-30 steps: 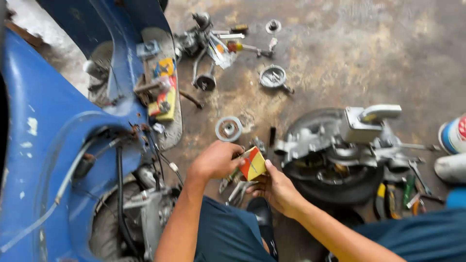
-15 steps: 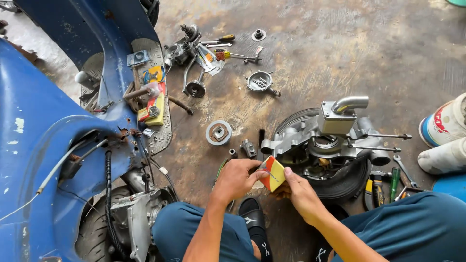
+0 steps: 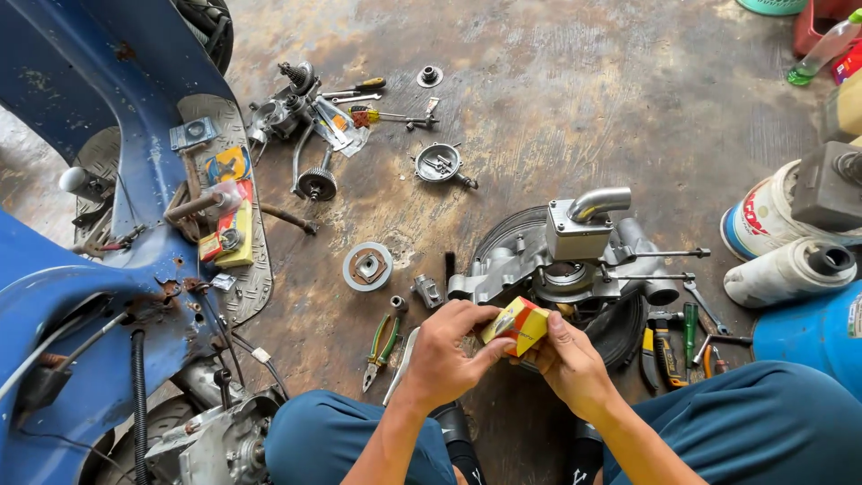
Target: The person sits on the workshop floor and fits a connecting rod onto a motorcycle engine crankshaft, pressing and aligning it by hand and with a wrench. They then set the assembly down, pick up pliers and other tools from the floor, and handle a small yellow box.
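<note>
Small yellow-and-red cardboard box (image 3: 514, 325), at centre frame above the knees, is pinched between the left hand (image 3: 446, 353) and right hand (image 3: 567, 362), fingers pressed on its ends. Grey engine casing on a black tyre (image 3: 575, 260) lies at 12 o'clock; green-handled pliers (image 3: 381, 346) at 9 o'clock. Step judged: opening the box, calling for 1 flap lifted.

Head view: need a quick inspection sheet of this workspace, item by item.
Surface: stained concrete floor, oily patches.
Job's things: small yellow and red box, held by both hands; grey engine assembly on a tyre just behind it.
Clutter: pliers, round pulley, screwdrivers, wrenches, small metal parts.
Hands: left hand and right hand both grip the box.
Cables: black cables hang from the blue scooter body.
Surroundings: white cans and a blue container at right.
</note>
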